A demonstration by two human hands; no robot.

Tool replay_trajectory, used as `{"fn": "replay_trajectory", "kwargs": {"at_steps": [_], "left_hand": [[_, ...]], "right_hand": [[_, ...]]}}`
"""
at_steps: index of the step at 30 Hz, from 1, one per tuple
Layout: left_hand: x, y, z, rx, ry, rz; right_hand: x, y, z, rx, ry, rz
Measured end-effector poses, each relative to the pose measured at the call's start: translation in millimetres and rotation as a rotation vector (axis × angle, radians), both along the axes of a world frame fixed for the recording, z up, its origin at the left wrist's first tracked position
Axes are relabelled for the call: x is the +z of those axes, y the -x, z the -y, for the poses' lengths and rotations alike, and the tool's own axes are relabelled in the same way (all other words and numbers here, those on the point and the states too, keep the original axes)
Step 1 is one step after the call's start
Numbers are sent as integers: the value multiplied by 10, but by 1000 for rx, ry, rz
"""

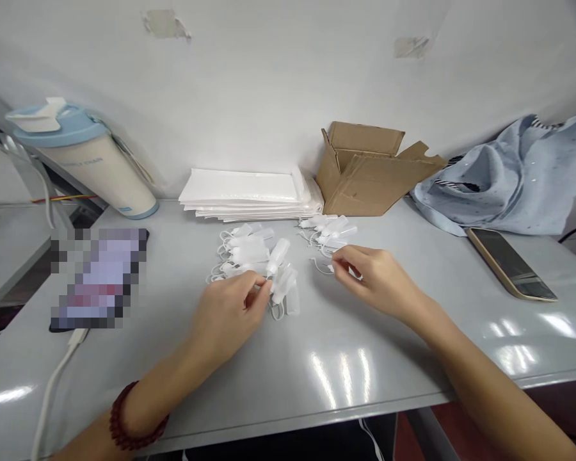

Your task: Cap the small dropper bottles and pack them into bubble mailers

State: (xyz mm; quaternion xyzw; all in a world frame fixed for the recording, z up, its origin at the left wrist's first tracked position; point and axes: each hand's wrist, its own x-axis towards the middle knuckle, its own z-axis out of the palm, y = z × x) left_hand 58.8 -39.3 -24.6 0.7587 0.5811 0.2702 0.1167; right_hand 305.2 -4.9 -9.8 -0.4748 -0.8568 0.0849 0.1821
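My left hand (233, 310) pinches thumb and index finger at the thin tip of a small translucent dropper bottle (279, 253), which tilts up to the right. Around those fingertips lies a loose pile of similar bottles (249, 250), with thin white straps looping from their necks. My right hand (377, 278) is closed at the near side of a second, smaller group of these bottles (333, 230). Its thumb and index finger are around another such bottle, mostly hidden by the fingers; a strap loop (320, 266) shows at its left.
Behind the bottles, a stack of white padded envelopes (244, 189) and an open cardboard box (369, 179) stand against the wall. A tumbler (96, 160) and a plugged-in phone (98, 275) are at left. On the right are another phone (509, 262) and light-blue cloth (513, 179).
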Motion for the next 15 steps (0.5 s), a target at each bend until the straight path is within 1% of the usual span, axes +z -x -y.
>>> {"fn": "replay_trajectory", "kwargs": {"at_steps": [3,8,11,15], "left_hand": [[-8,2,1,10,-2,-10],[53,2,10,9,-86,-2],[56,-11,31,-10,-139,-4],[30,-22,58,-57,-178,3]], "right_hand": [[39,-52,-31,-53,36,59],[92,-152,-76,-112,79,160],[107,-185,-89,-122,118,184],[86,-184,-92,-101,119,207]]}}
